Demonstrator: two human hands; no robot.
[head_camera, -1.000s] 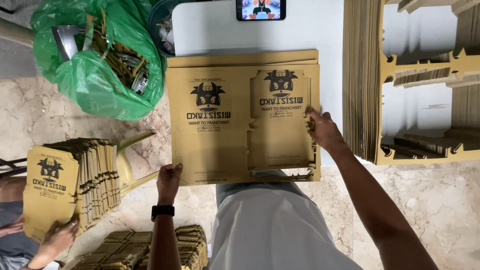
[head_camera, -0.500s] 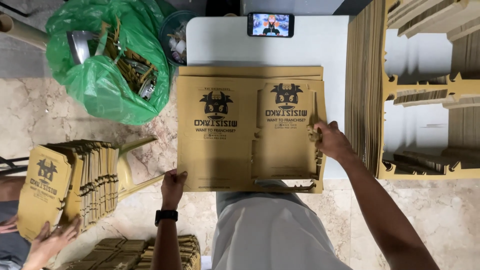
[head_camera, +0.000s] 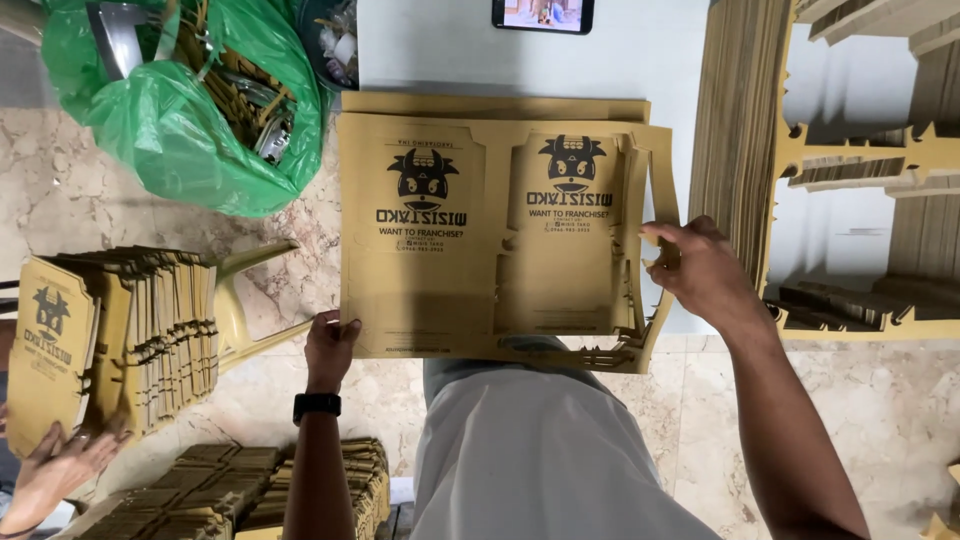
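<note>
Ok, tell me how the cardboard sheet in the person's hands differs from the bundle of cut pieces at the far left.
The cardboard sheet is one wide flat panel with two printed blanks still joined, gripped by the left hand and right hand. The bundle of cut pieces is many separated blanks stacked on edge, steadied by another person's hand. Both are the same tan card with a dark horned figure.

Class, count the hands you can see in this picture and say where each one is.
3. The left hand holds the cardboard sheet at its lower left edge; the right hand grips its right side; another person's hand rests under the cardboard stack at lower left.
</note>
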